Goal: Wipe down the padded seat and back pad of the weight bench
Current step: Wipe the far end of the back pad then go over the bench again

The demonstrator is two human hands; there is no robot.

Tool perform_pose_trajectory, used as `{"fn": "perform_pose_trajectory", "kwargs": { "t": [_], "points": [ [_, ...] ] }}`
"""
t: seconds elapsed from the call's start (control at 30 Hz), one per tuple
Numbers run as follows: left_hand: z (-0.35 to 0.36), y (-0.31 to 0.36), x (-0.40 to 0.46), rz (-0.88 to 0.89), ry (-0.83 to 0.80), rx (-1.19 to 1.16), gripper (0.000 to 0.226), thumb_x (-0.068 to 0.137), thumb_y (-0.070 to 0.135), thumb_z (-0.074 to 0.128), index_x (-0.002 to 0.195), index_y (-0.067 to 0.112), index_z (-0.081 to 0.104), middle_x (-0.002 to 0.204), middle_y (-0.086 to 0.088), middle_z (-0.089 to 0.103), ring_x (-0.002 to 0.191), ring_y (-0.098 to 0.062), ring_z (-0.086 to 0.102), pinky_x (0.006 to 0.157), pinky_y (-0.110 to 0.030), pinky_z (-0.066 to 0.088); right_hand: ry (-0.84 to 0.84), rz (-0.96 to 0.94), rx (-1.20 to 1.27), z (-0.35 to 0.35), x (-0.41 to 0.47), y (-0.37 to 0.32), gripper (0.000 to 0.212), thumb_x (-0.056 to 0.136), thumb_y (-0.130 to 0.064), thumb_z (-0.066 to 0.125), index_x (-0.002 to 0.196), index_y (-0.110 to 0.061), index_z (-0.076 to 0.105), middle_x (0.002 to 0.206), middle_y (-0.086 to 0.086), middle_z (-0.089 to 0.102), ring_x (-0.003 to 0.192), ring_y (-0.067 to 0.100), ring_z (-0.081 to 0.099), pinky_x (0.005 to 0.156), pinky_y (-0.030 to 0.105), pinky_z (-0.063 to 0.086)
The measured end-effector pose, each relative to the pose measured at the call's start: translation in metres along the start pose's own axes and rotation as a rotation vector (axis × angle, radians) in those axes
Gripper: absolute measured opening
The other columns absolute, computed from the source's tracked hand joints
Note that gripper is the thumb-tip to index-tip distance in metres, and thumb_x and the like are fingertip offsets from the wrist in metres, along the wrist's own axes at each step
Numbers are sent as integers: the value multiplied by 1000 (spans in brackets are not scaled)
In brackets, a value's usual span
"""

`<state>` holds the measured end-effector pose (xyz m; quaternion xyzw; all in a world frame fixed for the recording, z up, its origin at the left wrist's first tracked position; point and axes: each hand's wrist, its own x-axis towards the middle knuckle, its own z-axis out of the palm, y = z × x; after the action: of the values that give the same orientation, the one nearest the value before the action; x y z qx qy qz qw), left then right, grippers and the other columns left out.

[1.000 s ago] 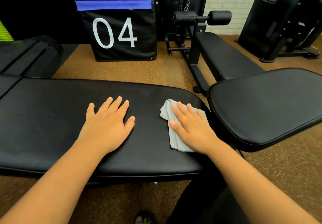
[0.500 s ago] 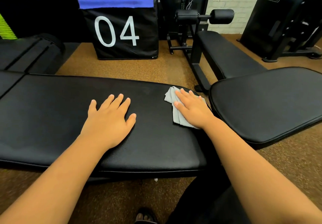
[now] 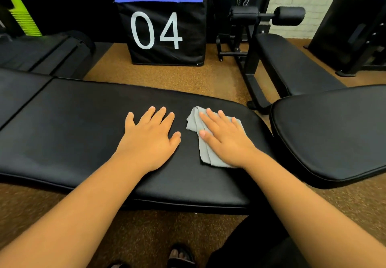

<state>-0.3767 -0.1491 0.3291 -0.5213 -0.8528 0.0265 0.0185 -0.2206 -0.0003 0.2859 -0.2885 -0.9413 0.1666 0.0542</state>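
Right hand (image 3: 224, 140) presses flat, fingers straight, on the folded grey cloth (image 3: 205, 155) near the back pad's (image 3: 73, 125) right end, left hand (image 3: 149, 140) flat just beside; cloth appears soft, limp, best driven by palm pressure.

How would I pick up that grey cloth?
Probably pinch the grey cloth at its bare left edge, coming from above. It lies folded flat on the long pad, and the right hand covers its right side.
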Motion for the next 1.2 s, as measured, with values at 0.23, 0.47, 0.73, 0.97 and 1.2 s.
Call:
{"fn": "perform_pose_trajectory", "kwargs": {
  "t": [0.23,0.47,0.73,0.97,1.2],
  "points": [
    [-9,-5,0,24,-45,-139,63,98,56,27,154,31,14,163,6,4,150,-15,-1,118,-54,2,1,168,-52,-3,85,2,59,102,-51,16,156,-29,10,165,-2,4,151,28,1,119,56,3],
    [-44,-88,-28,-27,186,-355,59,95,50,40,149,29,34,159,7,23,149,-15,11,119,-43,20,-17,-112,-74,8,10,-64,67,95,-60,6,156,-33,0,164,-10,-5,151,20,-8,119,46,-2],
    [-35,-138,-51,-117,263,-99,56,100,52,27,125,19,64,136,-1,57,137,-26,41,111,-54,32,-15,-5,4,-3,84,-38,59,102,-55,20,156,-35,8,165,-9,1,151,20,-3,120,49,-2],
    [-29,-134,-53,-142,340,-99,55,96,51,24,110,24,69,122,5,64,133,-22,46,113,-51,28,-13,101,-43,2,104,-56,63,100,-57,16,156,-32,6,165,-4,3,151,28,-1,119,55,2],
    [-24,-135,-51,-145,393,-84,50,96,49,29,103,22,71,115,4,66,129,-23,50,110,-50,32,-40,-256,-89,10,7,-123,73,89,-68,-2,155,-37,-4,164,-12,-8,150,18,-12,120,45,-3]
  ]
}}
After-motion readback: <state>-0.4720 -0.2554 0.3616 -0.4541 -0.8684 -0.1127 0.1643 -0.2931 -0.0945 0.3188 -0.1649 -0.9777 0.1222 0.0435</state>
